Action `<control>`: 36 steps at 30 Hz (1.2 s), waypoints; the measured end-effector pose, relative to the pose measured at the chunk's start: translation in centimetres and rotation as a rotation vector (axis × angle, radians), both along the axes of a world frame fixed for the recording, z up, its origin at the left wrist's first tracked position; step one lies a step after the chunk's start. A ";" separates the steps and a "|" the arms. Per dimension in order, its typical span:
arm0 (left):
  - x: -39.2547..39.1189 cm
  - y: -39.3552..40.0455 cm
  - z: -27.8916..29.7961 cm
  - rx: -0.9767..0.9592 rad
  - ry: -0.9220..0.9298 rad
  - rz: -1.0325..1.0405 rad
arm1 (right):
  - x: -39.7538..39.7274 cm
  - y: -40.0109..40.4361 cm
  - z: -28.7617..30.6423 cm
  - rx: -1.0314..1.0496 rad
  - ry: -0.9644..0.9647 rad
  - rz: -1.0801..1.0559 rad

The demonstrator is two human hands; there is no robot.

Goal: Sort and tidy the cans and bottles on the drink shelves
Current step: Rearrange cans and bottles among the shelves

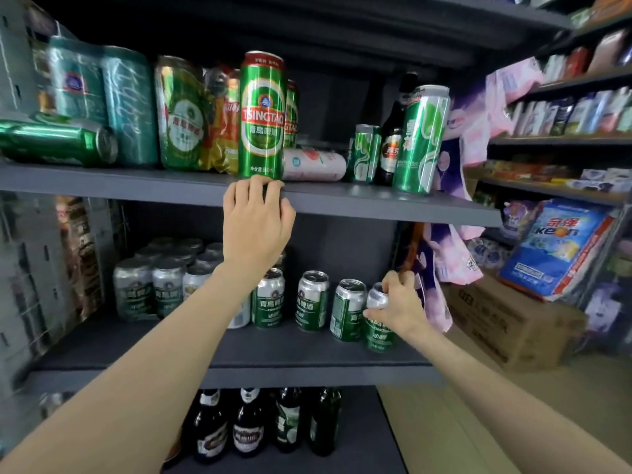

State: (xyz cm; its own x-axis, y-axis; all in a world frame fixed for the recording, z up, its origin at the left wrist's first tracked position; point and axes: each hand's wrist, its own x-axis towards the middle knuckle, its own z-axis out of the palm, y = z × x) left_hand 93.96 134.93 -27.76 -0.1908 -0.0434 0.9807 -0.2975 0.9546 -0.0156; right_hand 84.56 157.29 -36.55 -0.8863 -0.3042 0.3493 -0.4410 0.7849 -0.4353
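— Gripping which can, exactly? The right hand was down on the middle shelf.

— It was curled round the short green-and-silver can at the right end of the front row, fingers over the rim and thumb on the side. Three matching cans stood just to the left of that hand, each a little apart from the next.

— And the left hand?

— Its fingers were hooked over the front edge of the upper shelf, holding no can. The tall Tsingtao can stood upright directly above those fingers; whether they touched its base, I could not tell.

— So which step was that?

— Straightening the middle row, I judged. The held can sat slightly forward of its neighbours and looked tilted. The next move called for setting it upright in line with them, label out.

— Anything left above?

— A green can lay on its side far left of the upper hand, and a pale can lay just right of it.
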 end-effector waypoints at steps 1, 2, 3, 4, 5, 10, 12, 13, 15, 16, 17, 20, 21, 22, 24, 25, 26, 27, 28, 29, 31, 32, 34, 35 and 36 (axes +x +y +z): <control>0.0 -0.1 -0.1 -0.014 0.001 -0.003 | -0.9 -0.3 -0.7 -0.009 0.000 -0.023; -0.1 -0.2 -0.2 -0.025 0.000 -0.002 | -1.8 -0.4 -1.2 -0.014 -0.006 -0.041; -0.1 -0.2 -0.2 -0.027 -0.002 0.004 | -2.5 -0.5 -1.7 -0.010 -0.016 -0.051; -0.1 -0.1 -0.1 -0.021 -0.008 0.015 | -2.9 -0.5 -2.1 0.010 -0.030 -0.059; -0.1 0.0 -0.1 -0.011 -0.015 0.024 | -3.2 -0.5 -2.3 0.043 -0.034 -0.065; 0.3 0.3 0.1 0.035 -0.065 0.011 | 0.6 -0.1 1.0 0.057 0.311 0.070; 0.8 0.4 1.0 0.117 -0.102 -0.068 | 4.1 0.2 3.6 -0.003 0.506 0.183; 0.9 0.3 1.8 0.168 -0.121 -0.140 | 5.7 0.3 5.1 -0.021 0.596 0.222; 1.4 -0.7 3.3 0.234 -0.176 -0.253 | 7.4 0.3 7.9 -0.063 0.708 0.284; 1.7 -1.5 3.9 0.250 -0.190 -0.267 | 7.5 0.1 9.4 -0.103 0.716 0.310; 1.9 -2.5 4.3 0.281 -0.184 -0.257 | 7.2 -0.3 11.0 -0.146 0.703 0.335; 2.0 -4.5 4.4 0.328 -0.130 -0.108 | 4.5 -2.4 15.3 -0.186 0.662 0.386; 1.9 -4.6 4.4 0.326 -0.152 -0.056 | 3.2 -3.4 16.5 -0.146 0.643 0.384; 1.7 -4.5 4.4 0.324 -0.169 -0.016 | 1.9 -4.5 17.6 -0.093 0.602 0.375; 1.3 -4.2 4.4 0.342 -0.167 0.027 | -1.0 -6.8 19.6 0.015 0.478 0.346; 1.3 -4.1 4.5 0.354 -0.162 0.031 | -2.7 -7.9 20.4 0.073 0.418 0.337; 1.3 -4.1 4.4 0.360 -0.155 0.028 | -4.2 -8.9 20.9 0.145 0.359 0.333; 1.3 -4.1 4.4 0.360 -0.155 0.023 | -5.5 -9.8 21.2 0.232 0.321 0.336; 1.4 -4.1 4.3 0.354 -0.161 0.021 | -6.5 -10.6 21.2 0.323 0.303 0.343; 1.3 -4.2 4.2 0.350 -0.169 0.021 | -7.3 -11.3 21.1 0.404 0.299 0.344; 1.2 -4.3 4.2 0.332 -0.160 0.025 | -7.6 -12.0 21.1 0.489 0.295 0.320; 1.2 -4.4 4.2 0.324 -0.151 0.025 | -7.5 -12.1 21.2 0.512 0.304 0.312; 1.1 -4.5 4.0 0.317 -0.123 0.030 | -7.5 -12.2 21.4 0.554 0.334 0.312; 1.0 -4.5 4.0 0.316 -0.104 0.036 | -7.6 -12.2 21.8 0.581 0.330 0.311; 1.0 -4.5 4.0 0.318 -0.097 0.040 | -7.4 -12.0 22.3 0.604 0.301 0.305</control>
State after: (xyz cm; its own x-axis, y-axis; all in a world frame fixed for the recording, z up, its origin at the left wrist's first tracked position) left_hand 94.97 130.41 -23.77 -0.2742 -0.3535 0.8943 -0.3465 0.9038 0.2511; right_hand 77.16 145.29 -14.27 -0.6239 -0.7378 0.2578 -0.7099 0.6730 0.2079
